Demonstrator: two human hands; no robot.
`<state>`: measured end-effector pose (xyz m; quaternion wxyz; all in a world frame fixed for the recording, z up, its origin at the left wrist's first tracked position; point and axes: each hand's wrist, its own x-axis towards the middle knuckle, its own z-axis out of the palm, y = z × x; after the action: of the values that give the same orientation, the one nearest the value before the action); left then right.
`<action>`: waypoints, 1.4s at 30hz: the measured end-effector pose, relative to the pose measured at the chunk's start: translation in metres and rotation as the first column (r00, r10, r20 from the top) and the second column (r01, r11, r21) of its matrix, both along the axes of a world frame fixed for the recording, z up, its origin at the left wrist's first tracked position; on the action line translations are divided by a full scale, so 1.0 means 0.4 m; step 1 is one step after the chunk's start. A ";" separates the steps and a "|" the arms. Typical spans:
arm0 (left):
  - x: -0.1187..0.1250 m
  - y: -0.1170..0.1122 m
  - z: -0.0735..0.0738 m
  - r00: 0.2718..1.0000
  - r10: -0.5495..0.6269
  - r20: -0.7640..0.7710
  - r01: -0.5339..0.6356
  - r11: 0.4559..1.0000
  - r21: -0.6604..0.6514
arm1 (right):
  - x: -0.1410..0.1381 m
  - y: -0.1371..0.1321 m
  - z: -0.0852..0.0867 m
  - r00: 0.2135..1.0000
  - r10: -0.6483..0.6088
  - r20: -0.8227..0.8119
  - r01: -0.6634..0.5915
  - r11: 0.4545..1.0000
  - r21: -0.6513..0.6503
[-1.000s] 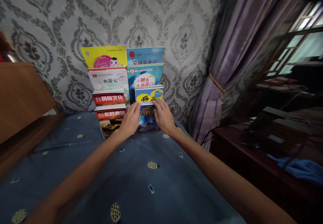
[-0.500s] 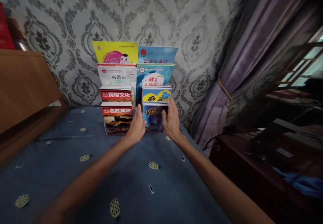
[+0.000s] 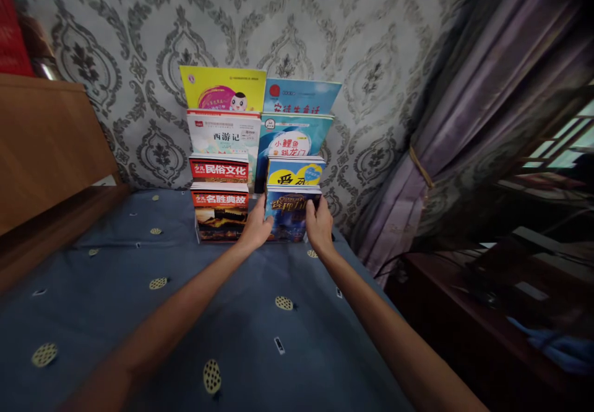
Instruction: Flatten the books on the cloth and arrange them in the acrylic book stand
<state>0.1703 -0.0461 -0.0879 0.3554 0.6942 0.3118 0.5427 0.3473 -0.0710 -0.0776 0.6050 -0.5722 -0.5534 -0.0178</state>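
Two columns of books stand in tiered rows against the wall. At the front right is a dark blue book point(image 3: 288, 219), gripped by its two sides. My left hand point(image 3: 257, 226) holds its left edge, thumb at the front cover. My right hand point(image 3: 319, 225) holds the right edge, thumb over the front and fingers behind. Just behind it shows a yellow and blue book point(image 3: 296, 172). Left of my left hand stands a book with a red title band point(image 3: 219, 200). Taller behind are a white book point(image 3: 225, 137), a teal book point(image 3: 297, 133), a yellow book point(image 3: 223, 87) and a light blue book point(image 3: 304, 94).
The books stand on a blue patterned sheet point(image 3: 250, 331). Behind is a patterned grey wall point(image 3: 371, 41). A wooden headboard-like panel point(image 3: 51, 146) is on the left; a purple curtain point(image 3: 459, 115) hangs on the right, above a dark cluttered table point(image 3: 431, 276).
My right hand has moved down and closed on the right edge of the dark blue book. My left hand has closed on its left edge. The view has shifted slightly.
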 end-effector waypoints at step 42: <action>-0.380 -0.025 0.050 0.849 0.495 0.187 -0.525 0.832 0.180 | -0.360 -0.064 -0.041 0.809 0.533 -0.248 -0.533 0.843 0.072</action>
<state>0.0183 -0.0559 -0.0680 0.1368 0.5837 0.3981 0.6944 0.2033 -0.0965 -0.0942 0.6521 -0.3920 -0.6079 0.2273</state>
